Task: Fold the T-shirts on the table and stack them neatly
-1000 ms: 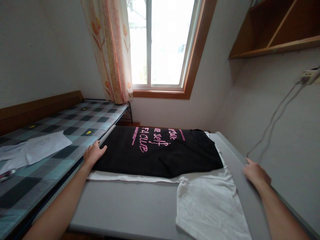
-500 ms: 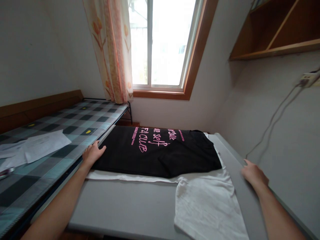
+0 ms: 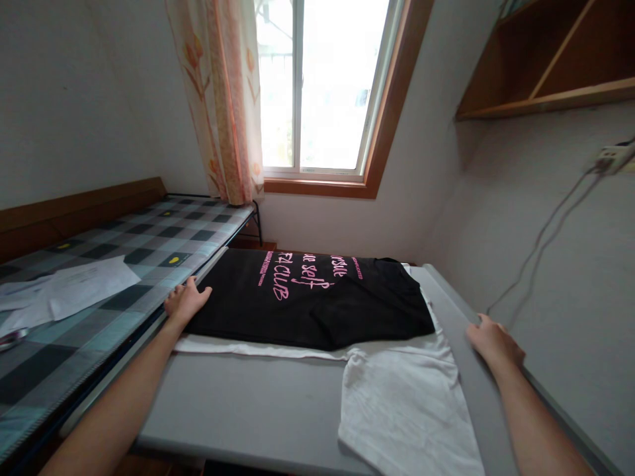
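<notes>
Head view. A black fabric T-shirt with pink lettering [image 3: 292,318] lies flat at 6 o'clock on a smooth grey counter [image 3: 248,396]; a white fabric garment [image 3: 401,410] extends from beneath it towards 5 o'clock. At 8 o'clock, the left hand [image 3: 187,299] lies at the T-shirt's hem, thumb wide of the fingers; whether cloth is pinched cannot be told. At 4 o'clock, the right hand [image 3: 497,342] meets the counter's edge, fingers curled, their grip indeterminable.
</notes>
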Demonstrator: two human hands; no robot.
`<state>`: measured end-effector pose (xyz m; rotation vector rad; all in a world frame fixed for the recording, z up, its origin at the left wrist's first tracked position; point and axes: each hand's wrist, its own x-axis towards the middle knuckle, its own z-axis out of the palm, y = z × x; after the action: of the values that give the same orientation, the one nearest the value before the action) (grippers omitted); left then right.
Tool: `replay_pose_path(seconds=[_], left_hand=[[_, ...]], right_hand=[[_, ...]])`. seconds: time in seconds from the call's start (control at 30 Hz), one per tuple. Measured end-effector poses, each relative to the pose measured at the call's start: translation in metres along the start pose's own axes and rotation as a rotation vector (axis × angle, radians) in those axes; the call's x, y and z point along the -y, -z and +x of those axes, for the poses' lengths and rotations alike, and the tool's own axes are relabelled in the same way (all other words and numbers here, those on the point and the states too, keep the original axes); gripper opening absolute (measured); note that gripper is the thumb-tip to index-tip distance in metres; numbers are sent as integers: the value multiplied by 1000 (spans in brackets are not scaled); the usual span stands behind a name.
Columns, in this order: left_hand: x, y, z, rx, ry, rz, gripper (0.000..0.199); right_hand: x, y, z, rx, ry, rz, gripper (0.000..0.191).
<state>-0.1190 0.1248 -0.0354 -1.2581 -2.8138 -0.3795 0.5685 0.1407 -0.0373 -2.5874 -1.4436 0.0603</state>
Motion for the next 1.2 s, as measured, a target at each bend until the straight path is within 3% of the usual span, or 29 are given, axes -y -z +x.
replay_pose_path(seconds=[0.1,0.47,0.9,1.0,1.1,1.2], left_hand=[[0,-2,0,-14,-1,8,69],[5,-4,4,13,-42,40,70],[1,-4,1,-5,-34,68,70],[3,-4,3,13,-33,58,70],[5,-4,2,28,-43,46,70],[-1,-3,-2,-78,-88,49,64]], right_hand=[[2,2,-2,22,-81,78,65],[6,2,-6,-9,16,-68,61],[4,-1,-3,30,33,-33,62],[5,-1,-4,-44,35,-12,58],[13,0,-8,-242,159,142,50],[30,4,-20,-243,518,472,35]])
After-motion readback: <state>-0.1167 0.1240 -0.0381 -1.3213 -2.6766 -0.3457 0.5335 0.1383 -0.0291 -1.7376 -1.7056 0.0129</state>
